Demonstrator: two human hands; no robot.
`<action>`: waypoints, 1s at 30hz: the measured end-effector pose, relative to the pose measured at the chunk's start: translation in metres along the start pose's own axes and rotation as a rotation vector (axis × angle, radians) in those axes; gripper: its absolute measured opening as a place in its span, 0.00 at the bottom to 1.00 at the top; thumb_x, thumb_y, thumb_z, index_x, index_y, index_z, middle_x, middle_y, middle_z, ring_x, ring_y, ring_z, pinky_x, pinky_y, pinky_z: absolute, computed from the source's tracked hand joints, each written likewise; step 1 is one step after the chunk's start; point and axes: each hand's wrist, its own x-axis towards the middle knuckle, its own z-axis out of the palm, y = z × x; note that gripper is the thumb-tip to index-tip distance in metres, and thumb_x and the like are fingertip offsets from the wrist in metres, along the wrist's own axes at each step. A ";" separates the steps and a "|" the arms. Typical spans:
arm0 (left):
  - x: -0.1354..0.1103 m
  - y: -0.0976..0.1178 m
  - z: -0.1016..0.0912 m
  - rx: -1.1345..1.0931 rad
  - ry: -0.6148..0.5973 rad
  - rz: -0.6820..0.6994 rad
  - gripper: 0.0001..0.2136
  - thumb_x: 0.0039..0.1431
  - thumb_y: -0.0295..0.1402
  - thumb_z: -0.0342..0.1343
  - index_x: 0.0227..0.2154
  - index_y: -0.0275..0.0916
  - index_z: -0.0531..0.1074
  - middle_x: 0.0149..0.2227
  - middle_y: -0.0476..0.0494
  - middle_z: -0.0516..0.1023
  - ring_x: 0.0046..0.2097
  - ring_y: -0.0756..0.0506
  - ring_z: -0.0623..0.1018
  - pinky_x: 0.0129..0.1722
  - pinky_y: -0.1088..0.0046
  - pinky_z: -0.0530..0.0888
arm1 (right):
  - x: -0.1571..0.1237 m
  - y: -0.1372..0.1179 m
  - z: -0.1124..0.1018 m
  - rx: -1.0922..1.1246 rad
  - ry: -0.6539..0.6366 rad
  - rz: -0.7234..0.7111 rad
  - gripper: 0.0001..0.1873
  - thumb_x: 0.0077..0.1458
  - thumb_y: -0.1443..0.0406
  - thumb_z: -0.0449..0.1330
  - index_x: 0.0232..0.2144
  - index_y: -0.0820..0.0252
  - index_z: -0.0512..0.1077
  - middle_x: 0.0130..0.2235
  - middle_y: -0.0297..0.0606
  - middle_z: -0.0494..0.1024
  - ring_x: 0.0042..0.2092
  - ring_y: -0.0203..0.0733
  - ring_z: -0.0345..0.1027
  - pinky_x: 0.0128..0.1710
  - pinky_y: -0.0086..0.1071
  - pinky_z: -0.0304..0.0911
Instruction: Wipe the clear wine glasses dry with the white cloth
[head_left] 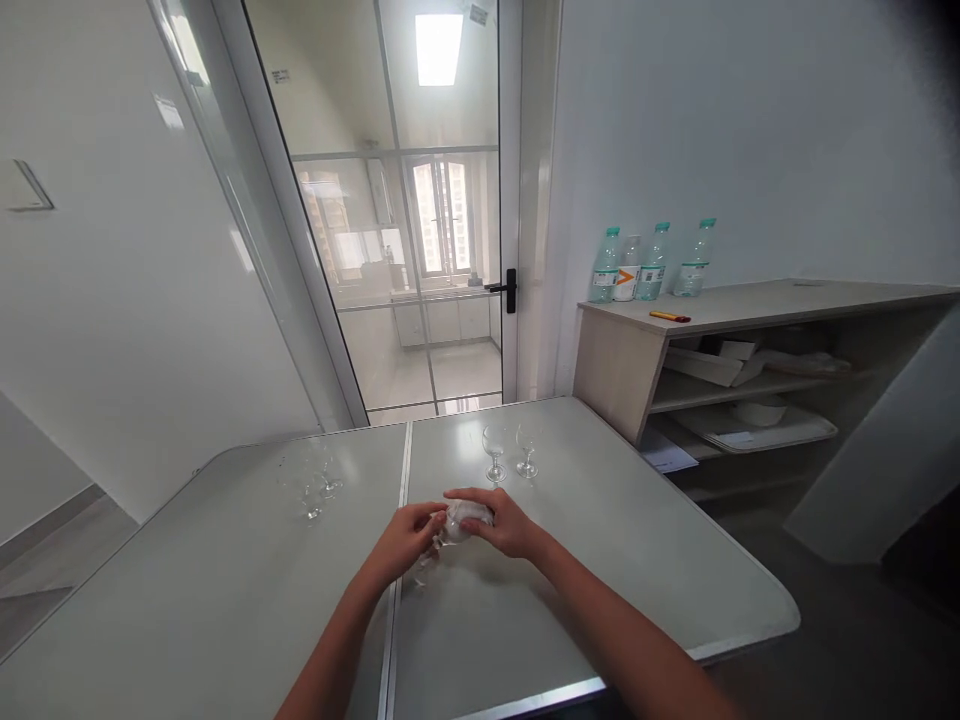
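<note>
Over the middle of the table, my left hand (409,540) is closed around a small clear stemmed glass (422,570), which lies tilted with its foot toward the lower left. My right hand (508,525) is curled over the glass's bowl end, with a crumpled white cloth or tissue (466,513) between its thumb and fingers. The fingers partly hide the bowl. Just beyond my hands, two clear stemmed glasses stand upright: one on the left (494,455) and one on the right (526,452).
More clear glasses (328,475) stand on the table's left half. A metal seam (390,630) divides the pale table (247,590). At right, a shelf unit (619,355) carries several bottles (651,270) and a yellow-red object (669,316). Behind is a glass door (420,230).
</note>
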 end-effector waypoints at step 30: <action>0.008 0.003 0.029 0.294 0.301 0.114 0.15 0.61 0.45 0.57 0.43 0.40 0.79 0.24 0.50 0.72 0.27 0.47 0.71 0.30 0.74 0.62 | 0.006 0.000 -0.005 0.110 0.233 0.133 0.23 0.61 0.55 0.62 0.57 0.54 0.72 0.38 0.36 0.75 0.36 0.41 0.64 0.38 0.33 0.62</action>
